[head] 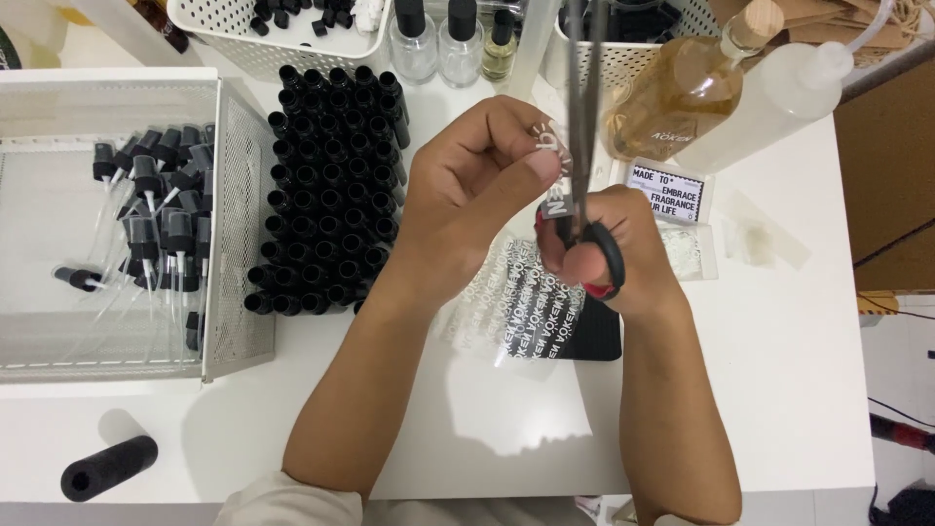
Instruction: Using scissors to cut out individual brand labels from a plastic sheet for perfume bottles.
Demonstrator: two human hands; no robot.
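My right hand (623, 258) grips a pair of scissors (582, 146) by their black and red handles, blades pointing away from me. My left hand (477, 185) pinches a small clear sticker with white print (551, 144) right against the blades. Under both hands a clear sheet of printed stickers (516, 307) lies on the white table (779, 370), partly over a black card (596, 336).
A block of several small black bottles (331, 185) stands left of my hands. A white mesh tray (229, 234) holds black spray pumps (156, 195). An amber bottle (682, 93), a white squeeze bottle (779, 97), white baskets (282, 49), clear vials (438, 44) and a black cylinder (109, 468) surround them.
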